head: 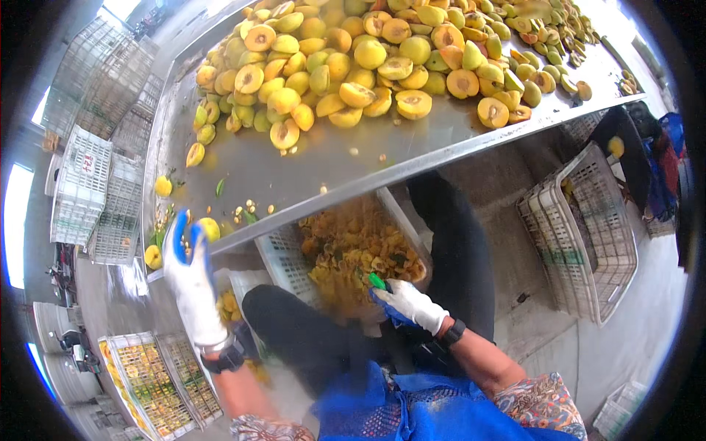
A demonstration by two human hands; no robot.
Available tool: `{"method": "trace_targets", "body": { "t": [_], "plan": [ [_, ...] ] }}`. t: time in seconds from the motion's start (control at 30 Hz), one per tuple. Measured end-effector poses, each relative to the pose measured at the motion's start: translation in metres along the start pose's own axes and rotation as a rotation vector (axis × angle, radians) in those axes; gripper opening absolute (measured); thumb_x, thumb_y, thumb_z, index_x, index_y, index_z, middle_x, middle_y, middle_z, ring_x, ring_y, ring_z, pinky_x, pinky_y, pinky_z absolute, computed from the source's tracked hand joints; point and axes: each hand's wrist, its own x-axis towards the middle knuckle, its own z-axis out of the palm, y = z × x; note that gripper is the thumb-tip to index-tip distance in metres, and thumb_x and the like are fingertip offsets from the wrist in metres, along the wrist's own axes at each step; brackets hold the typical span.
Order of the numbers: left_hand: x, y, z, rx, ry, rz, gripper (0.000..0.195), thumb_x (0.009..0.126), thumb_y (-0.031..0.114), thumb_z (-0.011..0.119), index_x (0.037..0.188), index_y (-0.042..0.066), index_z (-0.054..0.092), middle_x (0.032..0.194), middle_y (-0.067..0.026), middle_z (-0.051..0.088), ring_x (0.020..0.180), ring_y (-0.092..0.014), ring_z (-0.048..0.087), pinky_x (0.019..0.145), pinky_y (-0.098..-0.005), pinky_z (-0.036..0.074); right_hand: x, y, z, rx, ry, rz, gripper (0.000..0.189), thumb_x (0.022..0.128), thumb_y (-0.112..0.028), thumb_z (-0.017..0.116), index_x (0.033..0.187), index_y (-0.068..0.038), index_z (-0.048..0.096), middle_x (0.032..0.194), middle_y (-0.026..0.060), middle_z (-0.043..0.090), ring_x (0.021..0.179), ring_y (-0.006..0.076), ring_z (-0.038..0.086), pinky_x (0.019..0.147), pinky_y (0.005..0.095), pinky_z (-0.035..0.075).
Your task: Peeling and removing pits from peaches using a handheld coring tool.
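My left hand [190, 270], in a white glove with a blue palm, reaches over the near left corner of a metal table [309, 171]. Its fingers are apart, and a whole yellow stone fruit [209, 229] lies right beside them. Lower down, between my knees, my right hand [408, 303] wears the same kind of glove. It grips a small tool with a green handle [377, 281]; no blade can be made out. Beneath that hand is a white plastic crate [287, 264] holding wet, blurred fruit pieces [358, 248]. A large heap of halved stone fruit [331, 71] covers the table's far side.
Loose kernels [249, 206] and a green leaf [220, 187] lie on the tabletop. An upright crate [579, 237] stands on the floor at right, close to another person's leg [618, 143]. Fruit-filled crates [160, 380] are at lower left; stacked crates [83, 187] rise behind.
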Motion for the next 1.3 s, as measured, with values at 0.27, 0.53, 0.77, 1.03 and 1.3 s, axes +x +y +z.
{"method": "trace_targets", "body": {
  "t": [0.27,0.53,0.77,1.03,1.3],
  "plan": [
    [0.151,0.112,0.206,0.382,-0.287,0.723,0.055,0.089,0.045,0.059,0.129,0.007,0.055,0.129,-0.0165,0.055,0.122,-0.032,0.049,0.103,-0.0410,0.039,-0.004,-0.018,-0.026,0.131,-0.092,0.126,0.054,0.094,-0.046,0.051,0.111,0.004,0.058,0.093,0.0282,0.065,0.087,0.0394,0.065,0.077,0.0455,0.050],
    [0.172,0.119,0.297,0.534,-0.454,0.732,0.046,0.087,0.047,0.055,0.118,0.013,0.061,0.121,-0.0092,0.060,0.117,-0.032,0.051,0.097,-0.0458,0.040,0.013,0.027,0.003,0.078,0.051,-0.164,0.054,0.095,-0.046,0.048,0.111,0.004,0.056,0.097,0.0284,0.064,0.090,0.0417,0.064,0.076,0.0463,0.049],
    [0.150,0.077,0.264,0.550,-0.474,0.997,0.033,0.081,0.028,0.067,0.108,0.009,0.066,0.114,-0.0089,0.063,0.124,-0.033,0.045,0.103,-0.0438,0.038,0.017,0.022,-0.004,0.071,-0.091,-0.067,0.051,0.095,-0.044,0.049,0.109,0.005,0.056,0.092,0.0282,0.064,0.085,0.0420,0.064,0.073,0.0477,0.049],
    [0.125,0.095,0.205,0.253,-0.787,0.351,0.042,0.083,0.030,0.071,0.116,0.004,0.064,0.107,-0.0118,0.068,0.097,-0.018,0.065,0.085,-0.0314,0.050,0.015,0.029,0.005,0.040,-0.001,-0.208,0.049,0.095,-0.043,0.049,0.108,0.004,0.056,0.091,0.0291,0.064,0.086,0.0433,0.063,0.073,0.0490,0.049],
    [0.133,0.094,0.223,0.395,-0.386,0.512,0.038,0.083,0.034,0.072,0.109,0.006,0.068,0.101,-0.0076,0.071,0.088,-0.022,0.067,0.079,-0.0322,0.052,0.010,0.019,-0.007,-0.004,-0.043,-0.143,0.051,0.095,-0.045,0.049,0.108,0.004,0.056,0.087,0.0287,0.064,0.082,0.0438,0.063,0.073,0.0493,0.049]
  ]
}}
